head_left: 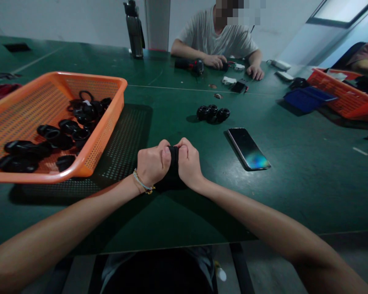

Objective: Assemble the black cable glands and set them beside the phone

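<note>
Between my two hands, just above the green table (208, 204), is a black plastic part (173, 157). My left hand (153, 161), with a bracelet at the wrist, is closed round its left side. From the right, my right hand (188, 163) grips the same part, thumb on top. The fingers hide most of it, so only a narrow ridged strip shows. Several similar black plastic fittings (213, 113) stand grouped beyond my hands. More black fittings (59, 136) lie loose in the orange basket (104, 141) to the left.
A phone (248, 149) lies to the right of my hands. Across the table a person (217, 41) sits by a power drill (188, 65) and small white and black items. A dark bottle (135, 32) stands at the back. At far right are a blue tray (308, 99) and another orange basket (343, 98).
</note>
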`<state>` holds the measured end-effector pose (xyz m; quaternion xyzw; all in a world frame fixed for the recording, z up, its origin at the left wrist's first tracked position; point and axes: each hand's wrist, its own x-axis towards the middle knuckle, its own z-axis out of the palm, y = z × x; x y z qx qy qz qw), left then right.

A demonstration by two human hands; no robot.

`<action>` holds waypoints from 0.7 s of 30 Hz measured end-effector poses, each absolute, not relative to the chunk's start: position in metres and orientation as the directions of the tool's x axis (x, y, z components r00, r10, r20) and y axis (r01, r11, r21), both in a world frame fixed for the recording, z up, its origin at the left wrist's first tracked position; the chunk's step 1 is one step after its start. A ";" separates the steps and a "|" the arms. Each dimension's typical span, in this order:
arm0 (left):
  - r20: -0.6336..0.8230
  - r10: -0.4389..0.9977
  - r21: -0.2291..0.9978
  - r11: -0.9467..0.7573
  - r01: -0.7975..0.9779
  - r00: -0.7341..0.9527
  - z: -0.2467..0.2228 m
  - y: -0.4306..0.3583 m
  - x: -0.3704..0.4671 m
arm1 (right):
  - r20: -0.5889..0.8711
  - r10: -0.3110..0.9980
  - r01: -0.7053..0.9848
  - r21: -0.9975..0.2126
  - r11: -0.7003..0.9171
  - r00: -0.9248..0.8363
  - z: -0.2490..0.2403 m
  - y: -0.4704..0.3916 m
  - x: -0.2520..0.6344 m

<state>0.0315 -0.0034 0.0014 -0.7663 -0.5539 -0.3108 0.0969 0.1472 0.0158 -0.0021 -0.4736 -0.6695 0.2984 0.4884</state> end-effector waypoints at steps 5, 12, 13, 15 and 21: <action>0.598 0.757 0.159 -0.435 0.886 0.264 0.003 -0.001 0.028 | 0.309 0.949 0.324 -0.894 0.310 -0.055 -0.002 0.013 0.147; 0.419 0.902 0.595 -0.357 0.720 0.101 0.000 0.004 0.034 | 0.528 0.841 0.518 -0.690 0.505 -0.116 -0.008 0.026 0.152; 0.372 0.926 0.678 -0.318 0.663 0.064 -0.001 0.004 0.035 | 0.577 0.804 0.543 -0.633 0.552 -0.144 -0.009 0.028 0.154; 0.256 0.967 0.813 -0.221 0.539 0.010 -0.002 0.003 0.039 | 0.676 0.706 0.570 -0.501 0.651 -0.211 -0.009 0.031 0.159; 0.119 0.992 0.884 -0.085 0.459 -0.047 -0.002 0.001 0.044 | 0.803 0.490 0.571 -0.238 0.786 -0.339 -0.008 0.034 0.165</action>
